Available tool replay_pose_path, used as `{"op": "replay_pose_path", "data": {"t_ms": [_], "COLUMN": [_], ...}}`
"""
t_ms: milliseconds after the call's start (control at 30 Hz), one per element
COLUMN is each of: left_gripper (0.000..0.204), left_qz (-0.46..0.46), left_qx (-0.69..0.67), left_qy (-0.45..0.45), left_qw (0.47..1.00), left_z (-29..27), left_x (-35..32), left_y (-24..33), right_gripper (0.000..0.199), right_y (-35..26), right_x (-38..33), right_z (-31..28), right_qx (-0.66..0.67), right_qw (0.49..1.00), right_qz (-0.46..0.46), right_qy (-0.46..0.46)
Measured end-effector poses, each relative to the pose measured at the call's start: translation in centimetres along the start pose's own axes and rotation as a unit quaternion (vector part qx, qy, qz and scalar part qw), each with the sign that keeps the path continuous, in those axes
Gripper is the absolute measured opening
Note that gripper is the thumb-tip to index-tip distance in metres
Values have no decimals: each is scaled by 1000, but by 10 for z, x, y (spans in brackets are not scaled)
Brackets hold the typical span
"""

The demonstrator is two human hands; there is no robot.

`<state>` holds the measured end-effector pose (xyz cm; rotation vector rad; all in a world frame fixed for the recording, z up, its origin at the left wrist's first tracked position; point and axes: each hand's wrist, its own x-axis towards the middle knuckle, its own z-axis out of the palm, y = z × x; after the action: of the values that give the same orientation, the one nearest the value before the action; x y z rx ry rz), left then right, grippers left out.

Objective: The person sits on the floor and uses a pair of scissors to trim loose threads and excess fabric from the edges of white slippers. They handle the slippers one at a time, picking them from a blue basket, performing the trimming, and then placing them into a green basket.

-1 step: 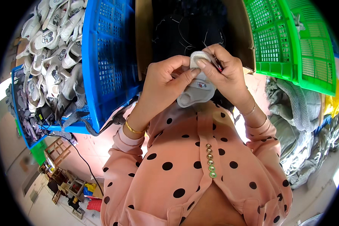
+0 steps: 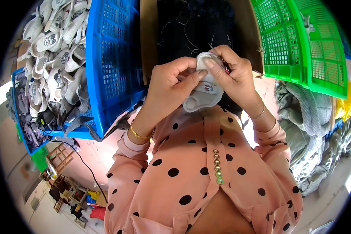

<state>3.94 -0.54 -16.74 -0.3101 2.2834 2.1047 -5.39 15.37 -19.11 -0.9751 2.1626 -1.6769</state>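
Between my two hands is a small light grey shoe upper (image 2: pixel 201 99) with a little coloured motif and a rounded tab at its near end. My left hand (image 2: pixel 169 84) pinches its left edge between thumb and fingers. My right hand (image 2: pixel 236 76) is closed on the far end, thumb pressed on the pale lining. A thin pointed metal tip (image 2: pixel 211 46) and a red bit (image 2: pixel 227 70) show at the right fingers; the rest of that item is hidden in the hand, so its kind is unclear.
On the left, a blue crate (image 2: pixel 113 78) stands beside a heap of white shoe uppers (image 2: pixel 54 58) with printed motifs. An open cardboard box (image 2: pixel 148 39) lies ahead, dark inside. Green crates (image 2: pixel 284 46) stand at right, above grey material and clear plastic (image 2: pixel 300 152). A black cable (image 2: pixel 84 160) hangs at lower left.
Almost nothing differs. My right thumb and the shoe upper have shifted very slightly; both hands keep their hold.
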Motion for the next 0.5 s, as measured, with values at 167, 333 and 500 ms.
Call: {"op": "replay_pose_path", "data": {"t_ms": [167,333,500], "left_gripper": [15,16,15], "left_qz": [42,70,96], "left_qx": [-18,-68,-63], "left_qy": [28,54,58], "left_qw": [999,994,992], "left_z": [-4,-8,-8], "left_x": [13,24,37], "left_y": [17,34,46], "right_gripper": [15,15,11], "right_y": [-14,-35,-37], "right_x": [27,36,49], "right_z": [-17,-28,-36], "right_qx": [57,116,-2], "right_qw": [994,991,999], "right_qz": [49,26,-37], "right_qy": [75,65,27]}}
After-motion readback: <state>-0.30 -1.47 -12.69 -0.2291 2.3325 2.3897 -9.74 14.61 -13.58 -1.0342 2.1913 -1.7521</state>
